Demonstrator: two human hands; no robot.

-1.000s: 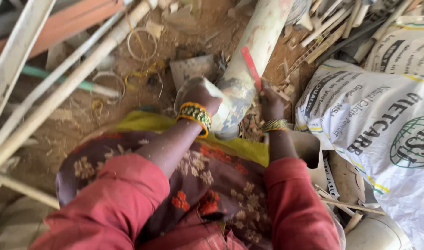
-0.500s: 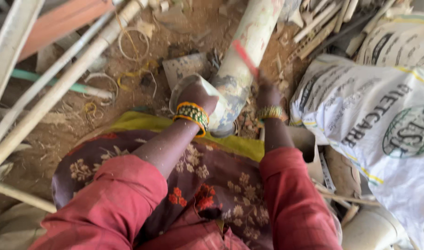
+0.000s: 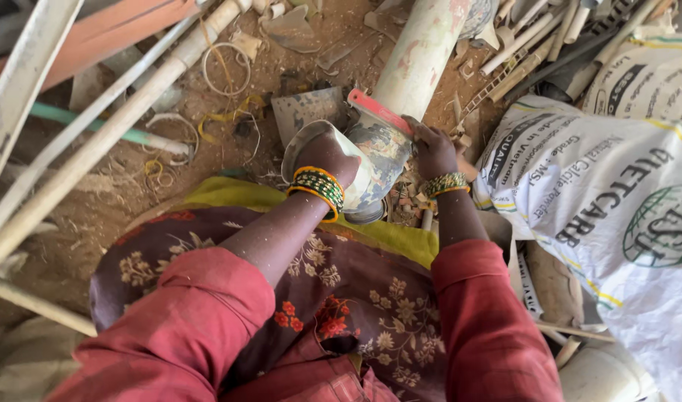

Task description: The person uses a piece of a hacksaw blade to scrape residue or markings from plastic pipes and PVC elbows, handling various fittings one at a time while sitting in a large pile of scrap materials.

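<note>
A thick, dirty white plastic pipe point(image 3: 419, 56) runs from the top centre down toward my lap. My left hand point(image 3: 327, 155), with green and yellow bangles at the wrist, grips the pipe's wide near end point(image 3: 371, 167). My right hand point(image 3: 434, 149) holds a thin red blade point(image 3: 378, 112) laid flat across the pipe, just above the wide end. Both my arms are in red sleeves over a patterned maroon cloth.
Long pale pipes point(image 3: 95, 141) lie slanted across the left over sandy, littered ground. A green tube point(image 3: 95, 126) and plastic rings point(image 3: 225, 67) lie behind them. A large white printed sack point(image 3: 609, 201) fills the right, with pipe offcuts point(image 3: 534, 37) above it.
The red blade has gone from standing upright beside the pipe to lying across it. My right hand moved with it. My left hand kept its grip on the pipe end.
</note>
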